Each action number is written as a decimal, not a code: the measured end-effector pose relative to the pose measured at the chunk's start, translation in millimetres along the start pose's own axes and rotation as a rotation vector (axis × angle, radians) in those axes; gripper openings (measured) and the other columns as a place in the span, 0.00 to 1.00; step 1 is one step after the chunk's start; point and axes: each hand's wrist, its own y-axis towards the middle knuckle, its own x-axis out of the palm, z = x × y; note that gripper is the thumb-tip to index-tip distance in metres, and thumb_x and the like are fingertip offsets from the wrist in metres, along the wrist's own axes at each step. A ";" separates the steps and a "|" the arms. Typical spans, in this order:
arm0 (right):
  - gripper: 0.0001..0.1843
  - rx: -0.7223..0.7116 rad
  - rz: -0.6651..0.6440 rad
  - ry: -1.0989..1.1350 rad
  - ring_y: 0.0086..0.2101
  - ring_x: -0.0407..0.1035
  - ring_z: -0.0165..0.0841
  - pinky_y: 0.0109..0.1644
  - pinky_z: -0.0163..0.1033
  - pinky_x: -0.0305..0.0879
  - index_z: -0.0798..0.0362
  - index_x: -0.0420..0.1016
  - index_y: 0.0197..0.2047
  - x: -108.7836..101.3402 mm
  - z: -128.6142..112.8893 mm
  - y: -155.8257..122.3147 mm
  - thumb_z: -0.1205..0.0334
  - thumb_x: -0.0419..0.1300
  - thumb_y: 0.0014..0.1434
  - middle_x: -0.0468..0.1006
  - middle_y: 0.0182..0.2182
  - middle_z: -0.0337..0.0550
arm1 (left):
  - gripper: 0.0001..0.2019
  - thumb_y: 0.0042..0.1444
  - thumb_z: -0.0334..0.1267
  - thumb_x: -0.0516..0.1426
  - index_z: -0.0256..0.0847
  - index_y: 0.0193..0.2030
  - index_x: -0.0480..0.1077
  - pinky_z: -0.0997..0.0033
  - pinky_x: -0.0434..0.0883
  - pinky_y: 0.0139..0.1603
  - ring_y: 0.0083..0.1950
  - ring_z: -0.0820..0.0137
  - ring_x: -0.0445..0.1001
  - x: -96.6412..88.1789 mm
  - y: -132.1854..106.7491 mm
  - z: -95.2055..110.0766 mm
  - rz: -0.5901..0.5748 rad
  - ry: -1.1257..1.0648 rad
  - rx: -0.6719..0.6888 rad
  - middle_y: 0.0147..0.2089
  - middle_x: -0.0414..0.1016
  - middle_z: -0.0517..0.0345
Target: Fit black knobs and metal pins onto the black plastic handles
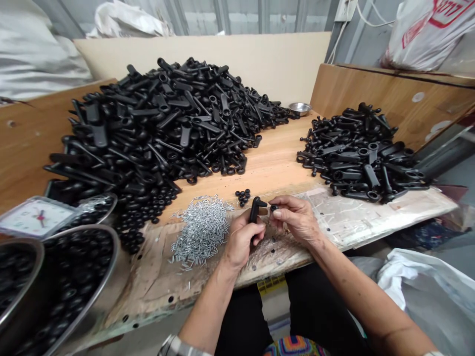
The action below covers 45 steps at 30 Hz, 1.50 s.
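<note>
From where I stand, a metal tub [118,259] of small black round pieces sits well off to the left of the left grip, with a square clock [39,217] beyond it. Nearer, behind and left of that grip, a great heap of black levers [178,123] covers the bench [278,153]. Just left of the grip lies a pile of silvery pins [202,230].

The left hand [243,240] is clamped round a black lever [254,211], its bent end sticking up and pointing toward the right grip. It looks like moulded plastic to me: light, stiff, hardly fragile, perhaps a touch slick. The shank seems the place to hold it, leaving the nub clear.

Just behind that grip sits a cluster of black caps [243,197]. The right hand [299,217] has thumb and finger pinched together on a small black piece [273,207], near the nub; so tiny a thing wants fingertips at its rim. Farther right, behind this grip, rises a smaller heap of black parts [367,153].
</note>
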 end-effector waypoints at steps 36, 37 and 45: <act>0.10 0.051 0.096 -0.176 0.16 0.61 0.23 0.16 0.28 0.57 0.56 0.77 0.32 -3.5 2.8 -5.8 0.57 0.63 0.49 0.71 0.18 0.37 | 0.12 0.55 0.34 0.47 0.40 0.46 0.64 0.70 0.66 0.34 0.32 0.67 0.72 3.1 1.9 -23.2 0.251 1.119 0.310 0.31 0.73 0.56; 0.11 0.106 0.081 -0.125 0.15 0.61 0.23 0.15 0.27 0.55 0.56 0.77 0.31 -4.3 2.3 -4.9 0.57 0.63 0.49 0.70 0.17 0.37 | 0.12 0.55 0.34 0.47 0.40 0.45 0.64 0.71 0.66 0.32 0.31 0.67 0.72 3.1 1.9 -24.0 0.251 1.145 0.326 0.30 0.73 0.57; 0.10 0.091 0.143 -0.232 0.15 0.58 0.20 0.16 0.26 0.52 0.58 0.75 0.26 -0.2 -3.2 -4.9 0.59 0.62 0.49 0.67 0.15 0.35 | 0.15 0.53 0.34 0.47 0.37 0.47 0.64 0.69 0.65 0.27 0.25 0.64 0.72 3.2 4.5 -23.0 0.224 1.324 0.209 0.24 0.72 0.55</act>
